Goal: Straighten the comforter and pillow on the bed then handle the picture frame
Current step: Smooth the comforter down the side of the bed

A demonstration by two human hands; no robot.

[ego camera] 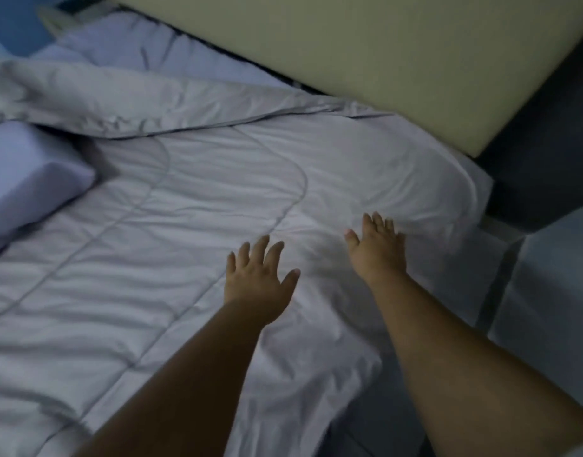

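**Open palms on the comforter**

Both hands lie flat and grip nothing: the left hand [259,275] has its fingers spread wide, palm down on the pale grey quilted comforter [171,232], and the right hand [377,247] presses down just beside it, fingers loosely together and reaching into a bunched fold of the cloth. The two hands are near each other but apart, both close to the comforter's corner nearest the beige padded headboard [366,54].

Wrinkles run across the comforter, with curved stitch lines over its surface. Its upper edge is folded back on itself in a thick band, which runs along the side toward the headboard. A lavender block-shaped pillow [26,179] rests on the comforter at its far left, partly tucked below that folded band. Beyond the band, another pale pillow [125,51] lies against the headboard's lower edge. Off the comforter's right edge, a light sheet [547,285] shows beside the bed. The frame is dim and somewhat blurred.
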